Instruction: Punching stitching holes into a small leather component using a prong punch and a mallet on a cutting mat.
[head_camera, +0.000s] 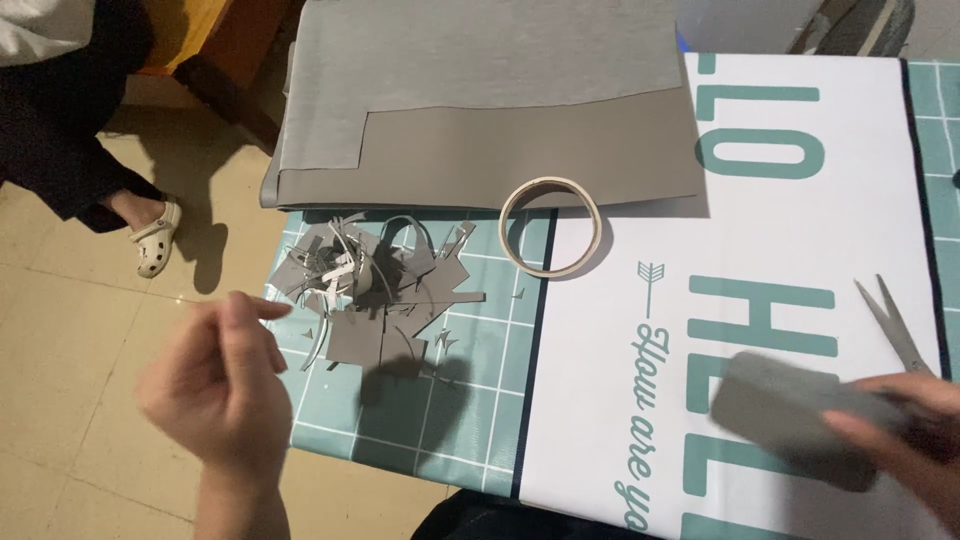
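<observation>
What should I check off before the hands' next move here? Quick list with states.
1. Right hand has a grip on the grey block: ok, though blurred.
2. Left hand free: ok, it holds nothing and hangs off the table edge.
3. Scissors within reach of the right hand: ok, open and lying just above it.
4. Grey offcuts gathered in one pile: ok.
5. Tape ring apart from the offcuts: ok, it rests against the grey sheet stack.
6. Block's shape and finish: cannot tell, motion blur.
</observation>
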